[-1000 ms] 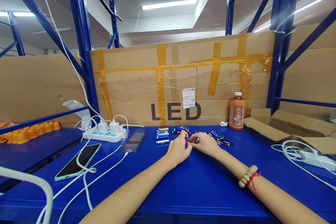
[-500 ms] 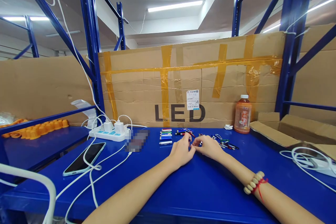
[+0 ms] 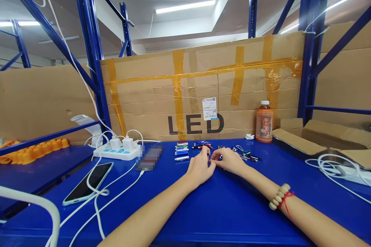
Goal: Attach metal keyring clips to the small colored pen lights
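Observation:
Over the middle of the blue tabletop (image 3: 197,216), my left hand (image 3: 199,166) and my right hand (image 3: 228,160) meet at the fingertips. Both are closed in a pinch, and whatever is between the fingers is too small and covered to name. Left of my left hand lies a neat row of small shiny metal tubes (image 3: 181,152) in silver, blue, green and red. Just behind that hand is a loose group of blue and red tubes (image 3: 199,145). To the right of my right hand are scattered small clips and coloured pieces (image 3: 249,156), partly hidden by it.
A white power strip (image 3: 118,152) with plugged chargers, a phone (image 3: 88,183) and loose white cables stand at left. An orange drink bottle (image 3: 264,122) and an open cardboard box (image 3: 327,142) are at right. Behind rises a large cardboard panel (image 3: 150,100) marked LED.
The camera view has turned slightly, so the scene sits a little further left. Both hands keep nearly the same pinched pose, fingertips together.

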